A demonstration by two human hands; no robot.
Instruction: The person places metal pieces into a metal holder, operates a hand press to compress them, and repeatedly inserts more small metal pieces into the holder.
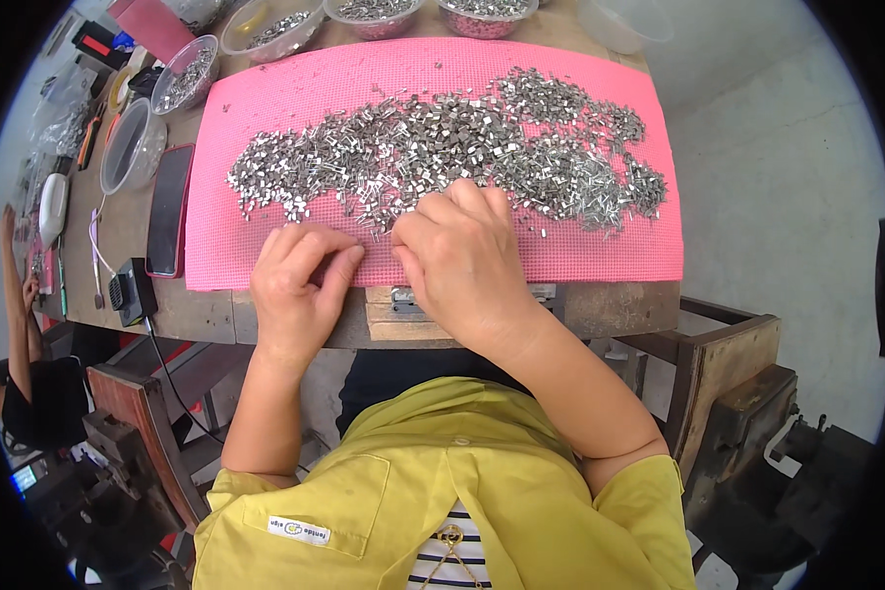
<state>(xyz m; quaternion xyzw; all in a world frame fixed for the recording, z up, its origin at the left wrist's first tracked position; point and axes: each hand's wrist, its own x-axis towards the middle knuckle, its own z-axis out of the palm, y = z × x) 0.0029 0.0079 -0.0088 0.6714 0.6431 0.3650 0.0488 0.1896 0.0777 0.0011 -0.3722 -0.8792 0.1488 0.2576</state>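
Observation:
A wide heap of small shiny metal pieces (364,147) is spread over a pink textured mat (265,88). Along the mat's front part, my left hand (300,280) rests with its fingers bent and its thumb and index tips brought together. Whatever lies between those tips is too small to make out. My right hand (462,256) sits to its right, against the near edge of the heap. Its fingers are curled down and the thumb is tucked close, so what they hold, if anything, is hidden. The two hands are a little apart.
Tubs of metal pieces (374,12) line the far side. At the left are another clear tub (133,147), a phone (170,211) and a small black device (133,293) with a cable. Below my right hand, a wooden block (403,323) lies at the table edge. Another person's arm (20,305) shows far left.

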